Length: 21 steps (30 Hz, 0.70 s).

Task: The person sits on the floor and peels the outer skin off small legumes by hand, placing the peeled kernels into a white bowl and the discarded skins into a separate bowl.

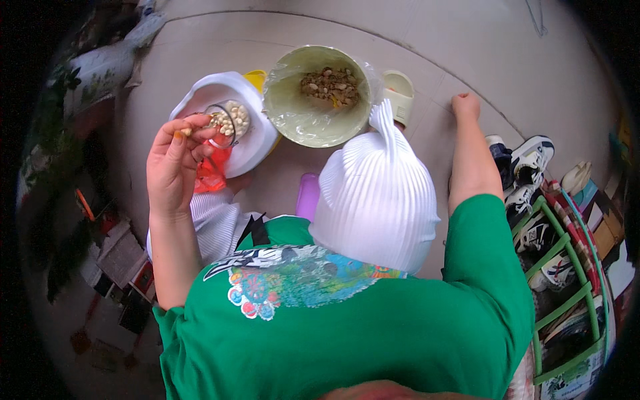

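Observation:
My left hand (pixel 172 152) is raised at the left, thumb and fingers pinched on a small tan piece (pixel 187 132) that looks like a peanut. Just beyond its fingertips is a clear glass bowl (pixel 235 139) of pale, whitish nuts (pixel 235 117). It stands in a white plastic basin (pixel 257 150), where a red plastic bag (pixel 212 172) also hangs by the near rim. My right hand (pixel 465 105) is stretched far out to the right over the floor, curled into a fist. Whatever it may hold is hidden.
A pale green bin (pixel 283 120) lined with clear plastic holds brown shell-like scraps (pixel 331 87). White ribbed cloth (pixel 377 193) covers my knees. Light green slippers (pixel 399 100) show beside the bin. Shoes (pixel 531 160) and a green rack (pixel 573 300) stand at the right; clutter fills the left.

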Motion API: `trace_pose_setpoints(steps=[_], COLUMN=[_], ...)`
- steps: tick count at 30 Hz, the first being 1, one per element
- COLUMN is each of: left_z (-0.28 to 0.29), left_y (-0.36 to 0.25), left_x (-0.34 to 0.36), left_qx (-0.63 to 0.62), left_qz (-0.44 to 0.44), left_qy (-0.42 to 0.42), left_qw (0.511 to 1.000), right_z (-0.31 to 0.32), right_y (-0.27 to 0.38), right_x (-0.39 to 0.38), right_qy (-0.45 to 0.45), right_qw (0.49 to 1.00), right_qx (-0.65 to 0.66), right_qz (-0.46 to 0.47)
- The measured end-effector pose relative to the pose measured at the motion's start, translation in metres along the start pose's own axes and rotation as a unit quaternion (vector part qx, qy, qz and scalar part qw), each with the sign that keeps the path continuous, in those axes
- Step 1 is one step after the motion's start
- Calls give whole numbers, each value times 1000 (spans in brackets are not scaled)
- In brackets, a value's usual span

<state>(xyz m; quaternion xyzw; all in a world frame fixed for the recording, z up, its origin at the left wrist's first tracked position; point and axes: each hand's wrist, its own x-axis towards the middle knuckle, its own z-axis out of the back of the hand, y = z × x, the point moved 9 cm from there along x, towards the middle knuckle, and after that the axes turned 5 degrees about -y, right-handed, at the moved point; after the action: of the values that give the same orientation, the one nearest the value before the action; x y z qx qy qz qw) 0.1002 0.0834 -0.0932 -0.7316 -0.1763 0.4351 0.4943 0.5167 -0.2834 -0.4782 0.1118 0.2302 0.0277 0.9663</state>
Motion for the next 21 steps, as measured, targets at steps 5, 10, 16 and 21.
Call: trace_pose_setpoints(steps=[5,10,16,21], left_z=[33,52,67,77], left_y=[-37,-77,-73,-65], left_x=[-12,-19,-44,-40], left_qx=[10,-42,-184,-138], left_qz=[-71,-153,-185,-163], left_qy=[0,3,-87,-79], left_qw=[997,987,962,974], right_z=[20,142,252,210], right_y=[76,220,371,426], right_x=[-42,-162,-361,-464], right_qy=[8,80,206,184], right_qw=[971,862,770,732], right_qx=[222,414,277,105], right_qz=[93,280,536,647])
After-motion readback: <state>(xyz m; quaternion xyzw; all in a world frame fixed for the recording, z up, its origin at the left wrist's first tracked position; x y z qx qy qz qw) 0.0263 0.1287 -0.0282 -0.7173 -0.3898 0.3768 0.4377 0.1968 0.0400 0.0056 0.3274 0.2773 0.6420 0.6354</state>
